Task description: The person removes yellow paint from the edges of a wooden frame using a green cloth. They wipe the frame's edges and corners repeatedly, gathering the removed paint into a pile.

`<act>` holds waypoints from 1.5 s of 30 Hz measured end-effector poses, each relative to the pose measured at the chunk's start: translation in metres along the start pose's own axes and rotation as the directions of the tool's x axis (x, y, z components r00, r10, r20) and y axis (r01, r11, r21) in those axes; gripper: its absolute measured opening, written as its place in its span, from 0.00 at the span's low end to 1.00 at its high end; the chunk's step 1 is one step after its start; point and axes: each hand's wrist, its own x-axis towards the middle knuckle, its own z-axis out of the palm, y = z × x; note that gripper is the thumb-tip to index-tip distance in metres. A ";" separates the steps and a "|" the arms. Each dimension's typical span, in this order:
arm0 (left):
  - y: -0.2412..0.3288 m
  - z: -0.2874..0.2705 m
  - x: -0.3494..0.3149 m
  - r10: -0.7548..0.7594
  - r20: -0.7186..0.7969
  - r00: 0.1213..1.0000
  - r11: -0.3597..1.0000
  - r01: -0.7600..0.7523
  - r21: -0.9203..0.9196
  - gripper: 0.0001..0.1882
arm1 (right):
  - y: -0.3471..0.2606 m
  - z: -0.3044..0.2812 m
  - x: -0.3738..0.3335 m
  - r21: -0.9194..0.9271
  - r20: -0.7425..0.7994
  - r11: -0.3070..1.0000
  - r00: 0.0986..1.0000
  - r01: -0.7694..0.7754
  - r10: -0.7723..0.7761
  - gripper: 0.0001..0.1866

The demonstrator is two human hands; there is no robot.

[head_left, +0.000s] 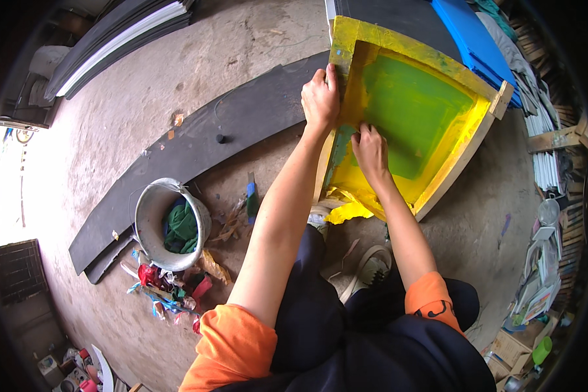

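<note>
A wooden screen-printing frame [415, 46] stained yellow stands tilted in front of me, with green mesh [411, 111] bordered in yellow. My left hand [321, 101] is closed round the frame's left side, near its upper corner. Over the mesh, close to the inner left edge, my right hand [371, 150] has its fingers curled together. Whatever those fingers may hold is hidden. A crumpled strip of yellow tape or film [349, 208] hangs loose at the frame's lower left corner, below my right hand.
To the left is a whitish bucket [202, 225] holding green cloth [181, 227], beside a heap of coloured scraps [170, 287]. A long dark sheet [176, 160] lies on the floor. Blue panels [470, 39] are stacked behind the frame. A blue-handled scraper-like tool [251, 199] lies near my left forearm.
</note>
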 end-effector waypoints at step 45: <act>-0.006 0.008 0.006 0.059 -0.044 0.997 0.998 -0.059 -0.001 0.28 | 0.023 -0.013 -0.024 0.488 0.212 0.866 0.977 -0.113 0.008 0.07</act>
